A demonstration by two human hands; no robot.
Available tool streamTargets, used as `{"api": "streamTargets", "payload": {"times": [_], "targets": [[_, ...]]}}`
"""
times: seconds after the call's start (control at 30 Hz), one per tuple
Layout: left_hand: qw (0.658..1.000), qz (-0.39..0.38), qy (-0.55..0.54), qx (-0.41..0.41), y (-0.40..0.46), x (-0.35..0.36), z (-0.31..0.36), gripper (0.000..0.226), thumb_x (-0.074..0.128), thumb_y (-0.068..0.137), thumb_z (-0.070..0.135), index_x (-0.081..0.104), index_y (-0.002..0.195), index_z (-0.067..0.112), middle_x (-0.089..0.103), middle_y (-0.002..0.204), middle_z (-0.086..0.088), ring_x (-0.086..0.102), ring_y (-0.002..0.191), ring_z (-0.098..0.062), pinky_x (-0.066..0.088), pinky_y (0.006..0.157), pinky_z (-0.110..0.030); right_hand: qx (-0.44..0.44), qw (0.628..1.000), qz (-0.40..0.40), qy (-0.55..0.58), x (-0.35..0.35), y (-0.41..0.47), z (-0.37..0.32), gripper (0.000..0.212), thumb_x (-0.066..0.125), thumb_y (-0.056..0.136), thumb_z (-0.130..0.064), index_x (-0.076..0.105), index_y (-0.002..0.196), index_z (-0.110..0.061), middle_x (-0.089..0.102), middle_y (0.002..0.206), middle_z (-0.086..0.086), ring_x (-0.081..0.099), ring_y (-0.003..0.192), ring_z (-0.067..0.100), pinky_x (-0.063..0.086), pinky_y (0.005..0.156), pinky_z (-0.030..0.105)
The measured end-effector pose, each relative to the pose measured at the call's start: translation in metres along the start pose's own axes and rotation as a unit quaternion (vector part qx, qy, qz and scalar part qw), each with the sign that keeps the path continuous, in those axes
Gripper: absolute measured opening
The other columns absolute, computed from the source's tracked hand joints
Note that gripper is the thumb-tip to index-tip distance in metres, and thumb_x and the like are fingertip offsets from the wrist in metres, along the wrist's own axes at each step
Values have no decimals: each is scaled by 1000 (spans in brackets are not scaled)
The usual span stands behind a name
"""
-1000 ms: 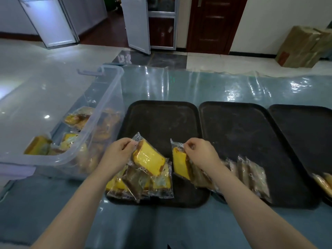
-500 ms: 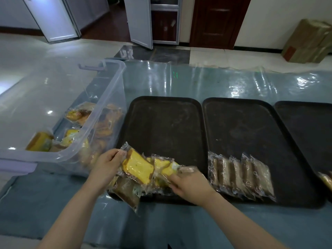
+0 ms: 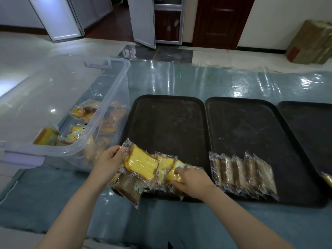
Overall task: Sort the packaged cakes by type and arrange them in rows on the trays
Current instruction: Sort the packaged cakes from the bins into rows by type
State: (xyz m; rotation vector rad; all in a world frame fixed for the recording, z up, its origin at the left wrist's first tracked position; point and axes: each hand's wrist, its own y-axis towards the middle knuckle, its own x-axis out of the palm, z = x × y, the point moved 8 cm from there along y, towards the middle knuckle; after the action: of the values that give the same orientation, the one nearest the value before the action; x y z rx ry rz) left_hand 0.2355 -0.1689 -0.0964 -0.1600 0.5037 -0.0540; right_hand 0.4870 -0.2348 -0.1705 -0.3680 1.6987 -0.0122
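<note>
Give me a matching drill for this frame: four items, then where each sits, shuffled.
1. left hand
2. right hand
3. brown cake row
4. clear bin

A. on middle tray
B. left of the trays
C. holds a yellow cake pack
D. on packs on left tray

Pairs: 1-C, 2-D, 3-A, 4-B
</note>
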Motion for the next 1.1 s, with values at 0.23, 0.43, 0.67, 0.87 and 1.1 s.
{"api": "streamTargets", "payload": {"times": [0.23, 0.43, 0.67, 0.87, 1.1], "targets": [[1000, 0, -3, 1, -5, -2, 3, 25, 52, 101, 29, 74, 91, 23, 74, 87, 0, 67, 86, -16, 51, 78, -37, 177, 978, -86, 73, 12, 18, 17, 86, 48, 81, -77, 41, 136, -10, 62, 121, 6, 62, 109, 26, 52, 78, 36], [1000, -14, 1, 8, -6, -4, 3, 26, 50, 101, 34, 74, 94, 27, 74, 89, 4, 68, 88, -14, 54, 85, -46, 169, 966, -129, 148, 14, 28, 18, 81, 63, 75, -71, 47, 129, -14, 60, 121, 3, 60, 108, 24, 51, 79, 34], [1000, -8, 12, 11, -4, -5, 2, 27, 49, 102, 32, 74, 91, 25, 73, 87, -1, 67, 86, -20, 53, 85, -50, 102, 987, -100, 69, 5, 31, 17, 91, 68, 70, -73, 39, 143, -26, 61, 130, -2, 59, 116, 21, 49, 81, 33], [999, -43, 2, 0, -4, 2, 5, 27, 50, 102, 29, 73, 88, 24, 72, 82, -2, 67, 81, -18, 51, 78, -40, 39, 997, -47, 38, -7, 40, 4, 84, 62, 78, -67, 28, 148, -34, 69, 109, 2, 66, 98, 26, 52, 75, 35], [996, -89, 7, -15, -8, 14, 10, 25, 52, 101, 30, 73, 89, 24, 72, 87, -1, 67, 84, -14, 50, 79, -34, 32, 994, -84, 63, -3, 43, -2, 96, 63, 78, -60, 13, 154, -32, 67, 117, 4, 64, 105, 26, 52, 80, 35]]}}
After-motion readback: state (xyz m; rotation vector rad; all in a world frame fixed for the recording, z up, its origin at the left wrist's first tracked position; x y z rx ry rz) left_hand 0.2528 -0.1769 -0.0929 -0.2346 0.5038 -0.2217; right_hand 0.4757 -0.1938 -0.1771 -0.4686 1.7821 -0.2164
